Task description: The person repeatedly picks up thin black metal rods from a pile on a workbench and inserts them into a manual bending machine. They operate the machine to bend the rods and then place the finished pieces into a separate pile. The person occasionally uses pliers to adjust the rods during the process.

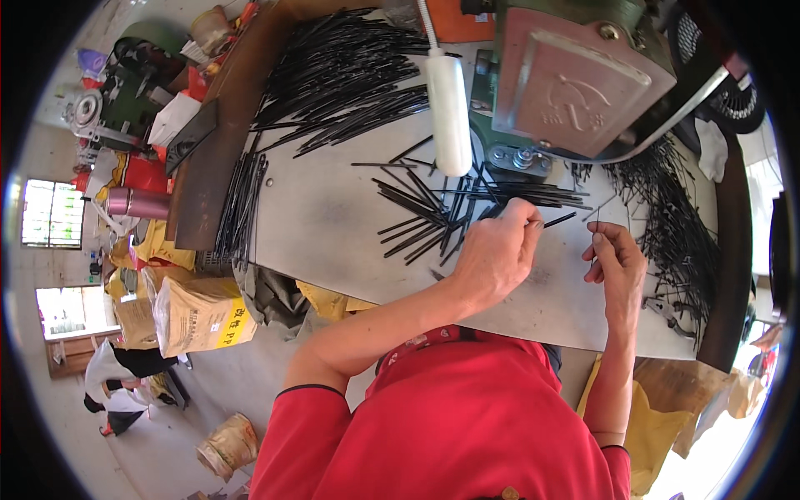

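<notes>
A thin black rod (560,220) is pinched in the left hand (497,250) over the grey table (333,217), a fine wire (595,242) is pinched in the right hand (615,258) – either could be dropped among loose rods (421,221) – and lost there.

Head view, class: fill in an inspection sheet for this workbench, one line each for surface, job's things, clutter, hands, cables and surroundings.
Surface: grey bench, worn, edged in brown.
Job's things: thin black rods scattered loose; big pile behind; rod at the left hand's fingers.
Clutter: white handle; green machine; black wire tangle.
Hands: left hand pinches a rod; right hand holds something thin, too small to tell.
Cables: nothing seen.
Surroundings: yellow sacks; tin on the floor.
</notes>
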The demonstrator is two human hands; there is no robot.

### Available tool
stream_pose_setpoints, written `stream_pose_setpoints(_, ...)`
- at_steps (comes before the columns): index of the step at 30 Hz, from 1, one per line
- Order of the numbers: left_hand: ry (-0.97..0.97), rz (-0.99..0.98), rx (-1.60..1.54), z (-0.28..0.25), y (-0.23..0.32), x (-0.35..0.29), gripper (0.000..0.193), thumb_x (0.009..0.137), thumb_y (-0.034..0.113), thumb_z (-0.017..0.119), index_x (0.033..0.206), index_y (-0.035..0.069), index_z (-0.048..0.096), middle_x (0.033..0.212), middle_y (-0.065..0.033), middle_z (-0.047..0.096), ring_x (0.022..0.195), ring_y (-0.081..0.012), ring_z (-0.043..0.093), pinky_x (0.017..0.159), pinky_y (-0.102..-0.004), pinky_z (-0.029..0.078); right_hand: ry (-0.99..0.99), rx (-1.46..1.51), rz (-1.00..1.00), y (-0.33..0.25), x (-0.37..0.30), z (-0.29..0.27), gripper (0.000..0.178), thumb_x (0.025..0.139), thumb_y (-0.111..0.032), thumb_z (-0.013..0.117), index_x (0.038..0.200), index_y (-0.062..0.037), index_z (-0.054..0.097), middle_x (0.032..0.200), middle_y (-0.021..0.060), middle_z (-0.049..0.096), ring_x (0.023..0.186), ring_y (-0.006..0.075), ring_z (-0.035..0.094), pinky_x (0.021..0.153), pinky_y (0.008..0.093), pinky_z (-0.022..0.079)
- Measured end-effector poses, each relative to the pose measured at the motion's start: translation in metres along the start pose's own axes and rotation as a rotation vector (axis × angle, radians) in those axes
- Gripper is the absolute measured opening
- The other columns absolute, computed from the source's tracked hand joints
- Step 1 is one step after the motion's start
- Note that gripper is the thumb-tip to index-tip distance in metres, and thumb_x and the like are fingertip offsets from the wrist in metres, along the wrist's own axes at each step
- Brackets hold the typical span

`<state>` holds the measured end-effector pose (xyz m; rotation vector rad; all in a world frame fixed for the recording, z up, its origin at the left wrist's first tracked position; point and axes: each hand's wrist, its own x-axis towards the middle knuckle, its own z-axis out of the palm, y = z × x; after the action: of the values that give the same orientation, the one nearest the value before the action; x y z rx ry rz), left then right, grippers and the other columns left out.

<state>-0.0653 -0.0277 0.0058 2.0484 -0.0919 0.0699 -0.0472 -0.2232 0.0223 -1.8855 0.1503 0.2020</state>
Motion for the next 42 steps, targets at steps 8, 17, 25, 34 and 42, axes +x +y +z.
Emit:
stream_pose_setpoints(8,-0.082,-0.228,-0.237,-0.007,-0.02,-0.023,0.016,0.087,0.01,0.06,0.096,-0.004,0.056,0.076,-0.01,0.068,0.07,-0.0133,0.067,0.065,-0.0241,0.053,-0.071,0.083,-0.007,-0.001,0.001,0.011,0.021,0.09,-0.015,0.053,0.104,-0.0018,0.063,0.07,0.0041,0.061,0.05,0.006,0.05,0.047,0.0208,0.041)
stream_pose_setpoints(17,-0.015,0.29,0.15,0.017,-0.003,-0.007,0.011,0.083,0.003,0.064,0.094,0.001,0.06,0.079,-0.009,0.065,0.065,-0.0181,0.066,0.059,-0.0247,0.05,0.0,0.083,0.003,0.012,0.004,-0.001,0.023,0.09,-0.016,0.054,0.103,-0.0003,0.064,0.068,0.0043,0.061,0.05,0.0077,0.053,0.048,0.0223,0.043)
stream_pose_setpoints(25,-0.029,0.469,0.484,0.059,0.0,0.025,0.014,0.077,0.007,0.066,0.086,0.002,0.057,0.085,-0.0108,0.05,0.078,-0.0292,0.052,0.067,-0.0391,0.045,0.146,0.167,-0.086,0.004,0.0,-0.007,0.021,0.092,-0.016,0.054,0.105,-0.0015,0.063,0.067,0.003,0.061,0.05,0.0067,0.053,0.048,0.0212,0.042)
stream_pose_setpoints(34,0.074,-0.264,-0.524,-0.018,-0.018,0.013,0.028,0.091,0.007,0.056,0.117,0.001,0.055,0.086,0.0011,0.055,0.07,-0.0053,0.049,0.061,-0.0198,0.042,-0.153,0.063,0.01,-0.004,0.004,0.021,0.02,0.091,-0.017,0.057,0.105,-0.0057,0.065,0.057,0.0039,0.055,0.044,0.0078,0.049,0.044,0.0248,0.042)
stream_pose_setpoints(42,0.132,-0.381,-0.868,-0.026,-0.02,0.049,0.028,0.088,0.005,0.062,0.115,0.001,0.059,0.085,-0.0004,0.06,0.071,-0.004,0.053,0.059,-0.0154,0.04,0.154,-0.467,-0.506,-0.012,0.035,0.07,0.016,0.088,-0.025,0.059,0.099,-0.014,0.062,0.065,0.0133,0.064,0.059,0.0331,0.063,0.053,0.0428,0.049)
